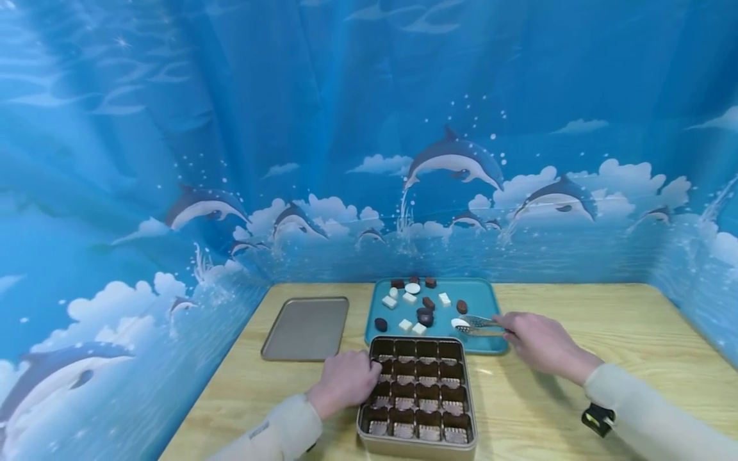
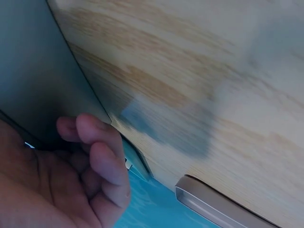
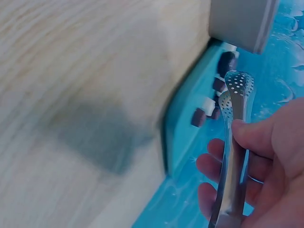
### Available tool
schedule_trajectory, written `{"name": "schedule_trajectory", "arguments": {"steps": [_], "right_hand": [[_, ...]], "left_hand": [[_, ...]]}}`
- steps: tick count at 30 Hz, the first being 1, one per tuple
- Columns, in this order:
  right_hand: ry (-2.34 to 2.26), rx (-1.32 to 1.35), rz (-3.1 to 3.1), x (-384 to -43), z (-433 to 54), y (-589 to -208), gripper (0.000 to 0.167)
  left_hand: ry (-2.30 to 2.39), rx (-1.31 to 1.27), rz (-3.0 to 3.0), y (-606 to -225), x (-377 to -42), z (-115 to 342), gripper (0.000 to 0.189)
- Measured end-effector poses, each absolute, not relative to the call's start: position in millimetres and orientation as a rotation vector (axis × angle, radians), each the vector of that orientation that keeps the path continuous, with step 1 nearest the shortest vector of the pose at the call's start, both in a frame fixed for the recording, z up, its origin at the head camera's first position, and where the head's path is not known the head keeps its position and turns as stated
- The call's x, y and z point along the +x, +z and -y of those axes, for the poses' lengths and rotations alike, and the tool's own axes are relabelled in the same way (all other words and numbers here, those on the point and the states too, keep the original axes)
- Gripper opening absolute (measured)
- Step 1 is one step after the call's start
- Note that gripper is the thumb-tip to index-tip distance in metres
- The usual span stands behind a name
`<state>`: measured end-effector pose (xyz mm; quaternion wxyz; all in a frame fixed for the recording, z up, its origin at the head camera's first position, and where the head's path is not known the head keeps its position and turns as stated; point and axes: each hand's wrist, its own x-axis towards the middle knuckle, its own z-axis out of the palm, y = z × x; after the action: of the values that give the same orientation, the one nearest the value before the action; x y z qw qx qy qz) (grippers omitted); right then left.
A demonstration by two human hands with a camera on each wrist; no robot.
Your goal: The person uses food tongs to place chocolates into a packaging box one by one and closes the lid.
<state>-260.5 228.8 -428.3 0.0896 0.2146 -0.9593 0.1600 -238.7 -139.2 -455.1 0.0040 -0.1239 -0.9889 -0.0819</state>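
A: Item one: what is being worn?
B: Left sleeve [image 1: 285, 428], right sleeve [image 1: 651, 403]: long, both are showing off-white.
A: Item two?
B: Black wrist device [image 1: 598, 419], boxy, is protruding beneath the right sleeve, bearing a yellow-green patch.

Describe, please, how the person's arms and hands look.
The left sleeve and the right sleeve are long and cream-coloured. The left hand and the right hand are without gloves. A small black device with a yellow-green patch sits by the right sleeve.
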Motion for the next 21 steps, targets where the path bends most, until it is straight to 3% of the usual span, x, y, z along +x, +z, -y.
{"name": "schedule_trajectory", "arguments": {"steps": [11,21], "right_hand": [[0.516,0.668,2.851,-242,-227,-402,0.039],[0.419,0.823,2.81,-224,-214,-402,0.038]], "left_hand": [[-0.237,-0.382,3.115,-455,-240,137,0.048],[-0.222,-0.357,3.126,-454,-239,137,0.047]]}}
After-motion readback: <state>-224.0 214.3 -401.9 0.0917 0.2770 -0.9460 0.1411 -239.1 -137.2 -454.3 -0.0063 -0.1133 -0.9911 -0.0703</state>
